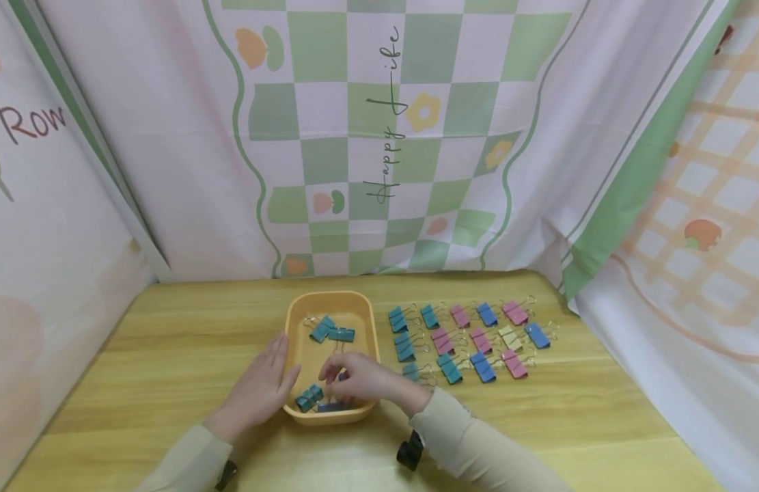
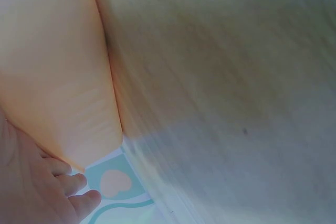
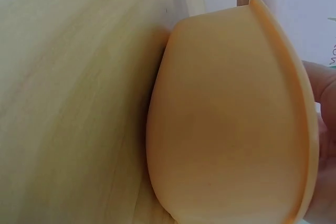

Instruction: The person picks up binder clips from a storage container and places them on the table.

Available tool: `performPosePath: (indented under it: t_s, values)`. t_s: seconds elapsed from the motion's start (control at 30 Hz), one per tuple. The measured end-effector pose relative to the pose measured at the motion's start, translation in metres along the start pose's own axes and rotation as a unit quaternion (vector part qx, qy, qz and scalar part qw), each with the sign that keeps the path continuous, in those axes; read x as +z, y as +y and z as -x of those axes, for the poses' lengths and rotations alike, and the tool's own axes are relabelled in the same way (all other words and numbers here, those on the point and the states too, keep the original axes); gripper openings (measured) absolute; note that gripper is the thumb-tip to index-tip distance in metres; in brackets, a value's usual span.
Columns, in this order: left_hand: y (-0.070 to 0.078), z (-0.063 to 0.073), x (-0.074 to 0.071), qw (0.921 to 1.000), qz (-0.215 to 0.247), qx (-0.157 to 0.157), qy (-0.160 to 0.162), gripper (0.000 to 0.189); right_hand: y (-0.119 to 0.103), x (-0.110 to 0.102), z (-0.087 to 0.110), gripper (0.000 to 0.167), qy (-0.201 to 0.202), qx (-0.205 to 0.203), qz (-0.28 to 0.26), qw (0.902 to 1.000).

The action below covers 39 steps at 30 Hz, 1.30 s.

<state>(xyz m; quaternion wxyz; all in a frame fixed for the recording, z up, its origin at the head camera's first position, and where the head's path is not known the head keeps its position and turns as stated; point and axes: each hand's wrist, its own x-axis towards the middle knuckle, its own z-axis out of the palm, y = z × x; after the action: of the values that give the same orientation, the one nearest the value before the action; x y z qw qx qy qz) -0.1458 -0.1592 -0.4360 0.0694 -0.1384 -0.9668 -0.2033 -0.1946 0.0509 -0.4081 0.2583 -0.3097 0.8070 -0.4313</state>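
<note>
An orange plastic tray (image 1: 293, 372) holds several binder clips. My left hand (image 1: 261, 383) rests along its left side, fingers extended and thumb over the rim; the left wrist view shows those fingers (image 2: 73, 184) beside the outer wall. Bent fingers of my right hand (image 1: 361, 377) reach down into the near right part of the tray. Near them lie a dark blue binder clip (image 1: 334, 407) and a teal binder clip (image 1: 309, 398). A bit of blue shows between the right fingers; I cannot tell whether they grip it. Two teal clips (image 1: 322, 329) lie at the tray's far end.
Right of the tray, binder clips stand in rough rows on the wooden table (image 1: 188, 342): teal (image 1: 405, 347), pink (image 1: 443, 341), blue (image 1: 482, 367) and a yellow one (image 1: 510, 337). A checkered curtain (image 1: 379, 137) hangs behind the table.
</note>
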Motion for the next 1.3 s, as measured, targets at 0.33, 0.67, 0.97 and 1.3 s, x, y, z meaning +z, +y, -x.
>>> performPosePath:
  t_s: [0.33,0.67,0.97,1.3]
  values:
    - [0.001,0.001,-0.001,1.0,0.004,0.0,0.002,0.063,-0.002,0.002,0.001,0.008,0.002,0.014,0.032,0.9994]
    - [0.0,0.001,-0.001,1.0,0.0,0.003,0.005,0.064,-0.001,0.004,0.0,0.007,0.006,0.013,0.05,0.9986]
    - [0.001,0.001,-0.001,1.0,0.001,-0.004,-0.004,0.064,-0.002,0.001,0.003,0.009,0.012,0.012,0.038,0.9991]
    - [0.001,0.001,-0.001,0.9999,0.006,-0.007,-0.005,0.064,-0.003,-0.013,0.006,0.008,0.046,-0.02,0.024,0.9984]
